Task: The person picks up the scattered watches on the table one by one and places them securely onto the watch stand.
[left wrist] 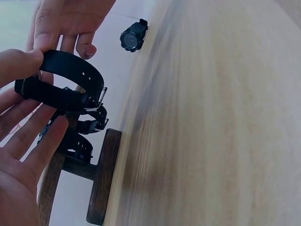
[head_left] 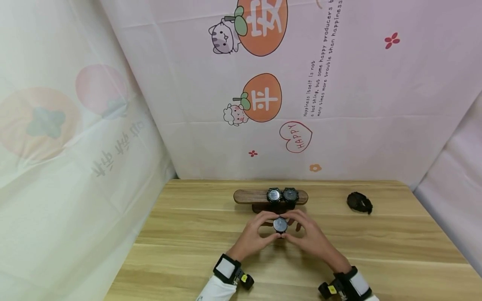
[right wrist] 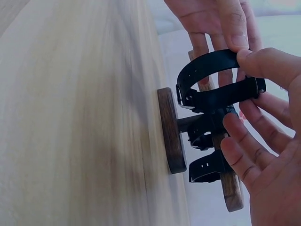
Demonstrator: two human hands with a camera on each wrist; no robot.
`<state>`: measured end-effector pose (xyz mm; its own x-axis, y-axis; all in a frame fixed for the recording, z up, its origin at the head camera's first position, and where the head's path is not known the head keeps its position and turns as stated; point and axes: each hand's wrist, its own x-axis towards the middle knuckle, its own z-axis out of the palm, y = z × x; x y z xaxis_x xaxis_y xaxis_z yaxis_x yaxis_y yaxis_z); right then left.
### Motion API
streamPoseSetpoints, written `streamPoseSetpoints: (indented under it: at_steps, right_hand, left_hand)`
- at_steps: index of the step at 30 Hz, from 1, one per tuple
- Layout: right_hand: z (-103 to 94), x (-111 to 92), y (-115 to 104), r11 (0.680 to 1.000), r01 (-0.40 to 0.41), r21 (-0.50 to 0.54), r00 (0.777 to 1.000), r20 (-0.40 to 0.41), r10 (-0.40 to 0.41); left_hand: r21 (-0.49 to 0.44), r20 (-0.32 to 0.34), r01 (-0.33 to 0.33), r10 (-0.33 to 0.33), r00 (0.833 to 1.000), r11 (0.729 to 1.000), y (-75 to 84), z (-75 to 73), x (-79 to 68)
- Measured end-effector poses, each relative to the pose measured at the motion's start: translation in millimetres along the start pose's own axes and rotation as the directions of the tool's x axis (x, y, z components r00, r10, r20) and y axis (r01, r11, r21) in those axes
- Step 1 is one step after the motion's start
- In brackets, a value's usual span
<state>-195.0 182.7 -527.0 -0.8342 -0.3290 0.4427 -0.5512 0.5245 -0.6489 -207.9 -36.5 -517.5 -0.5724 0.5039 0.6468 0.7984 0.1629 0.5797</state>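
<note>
Between both hands is a wristwatch (head_left: pixel 280 225) with a pale round dial and a black strap. My left hand (head_left: pixel 255 236) pinches it from the left with thumb and fingers, and my right hand (head_left: pixel 310 236) pinches it from the right. In the left wrist view its black strap (left wrist: pixel 77 66) forms a buckled loop, thumbs at its upper edge. Just beyond the hands stands a dark wooden watch stand (head_left: pixel 248 196), a rounded bar on a base. Two black watches, one with a lighter dial (head_left: pixel 274 195) and one with a darker dial (head_left: pixel 290 195), sit side by side on its right half.
Another black watch (head_left: pixel 359 202) lies alone toward the back right of the wooden table (head_left: pixel 180 251). A white printed cloth (head_left: pixel 211 154) hangs behind the table's far edge, and more cloth hangs along both sides.
</note>
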Motion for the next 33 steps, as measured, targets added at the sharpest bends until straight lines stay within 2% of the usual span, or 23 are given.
streamPoseSetpoints:
  at_steps: [6,9,13,18,23,28,33]
  right_hand:
    - [-4.0,1,1,1.000,-0.015,-0.019,0.999,0.031,0.015]
    - [-7.9,2,5,1.000,-0.002,-0.021,1.000,0.019,0.002]
    - [-17.7,4,9,0.998,0.011,-0.068,0.999,-0.050,-0.014]
    - [-33.1,13,18,0.978,0.001,-0.208,0.988,-0.149,-0.032]
    - [-44.3,21,33,0.960,-0.001,-0.282,0.980,-0.193,-0.056]
    - [-50.1,28,49,0.952,0.005,-0.305,0.981,-0.182,-0.064]
    - [-50.5,33,62,0.969,-0.029,-0.245,0.992,-0.124,-0.002]
  left_hand:
    - [-0.037,-0.005,0.005,-0.006,1.000,0.999,1.8,-0.6,0.4]
    - [-0.041,-0.007,0.008,-0.008,1.000,0.999,1.6,-0.6,0.1]
    - [-0.038,-0.009,0.014,-0.014,1.000,0.999,1.2,-0.8,-0.7]
    - [-0.035,-0.008,0.026,-0.026,1.000,0.999,0.5,-1.4,-2.1]
    - [-0.004,-0.009,0.036,-0.036,0.999,0.999,-0.7,-1.5,-4.0]
    - [-0.011,-0.008,0.032,-0.032,0.999,0.999,-2.3,-1.2,-5.6]
    - [-0.017,-0.014,0.018,-0.019,1.000,1.000,-3.5,-1.1,-6.4]
